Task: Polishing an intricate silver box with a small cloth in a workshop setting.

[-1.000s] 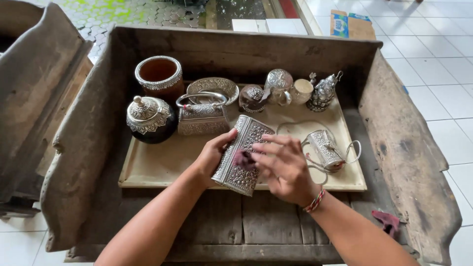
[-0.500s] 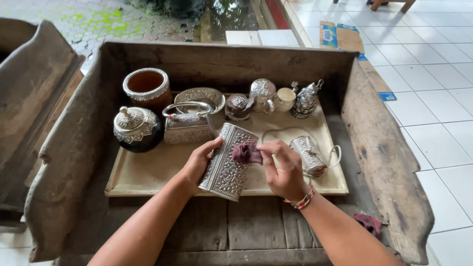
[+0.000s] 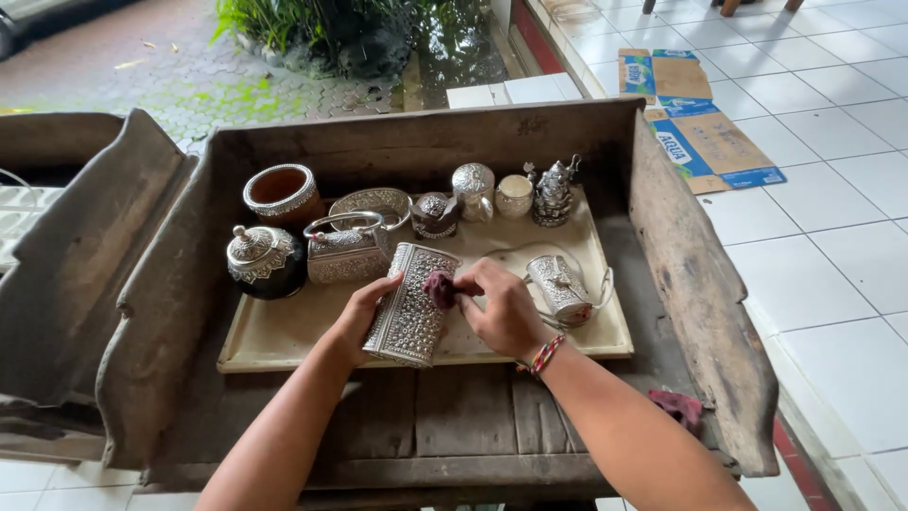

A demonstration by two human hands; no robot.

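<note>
Right hand (image 3: 503, 312), frame centre: fingers curled together, pinching a small dark red cloth (image 3: 440, 287) and pressing it against the face of an embossed silver box (image 3: 411, 305). A beaded bracelet (image 3: 542, 355) sits on that wrist.

Left hand (image 3: 360, 315), just left of centre: fingers wrapped round the left edge of the same box, gripping it. The box stands tilted, its lower end on the front edge of a cream tray (image 3: 284, 336).

The tray fills the middle of the frame and lies inside a weathered wooden trough (image 3: 700, 284). Just right of the right hand: a small silver purse with a looped chain (image 3: 560, 287), lying on the tray.

Behind the box, left of centre: a silver handled basket (image 3: 346, 251), and beside it at far left a dark round lidded pot with silver trim (image 3: 265, 261).

Back row, left to right: brown silver-rimmed bowl (image 3: 280, 191), oval silver dish (image 3: 371, 203), small lidded pot (image 3: 436, 214), silver jar (image 3: 473, 187), pale cup (image 3: 515, 196), ornate silver figure (image 3: 552, 192).

Lower right, on the trough floor: a second reddish rag (image 3: 678, 408). Upper right: flattened cardboard (image 3: 690, 114) on white floor tiles.
</note>
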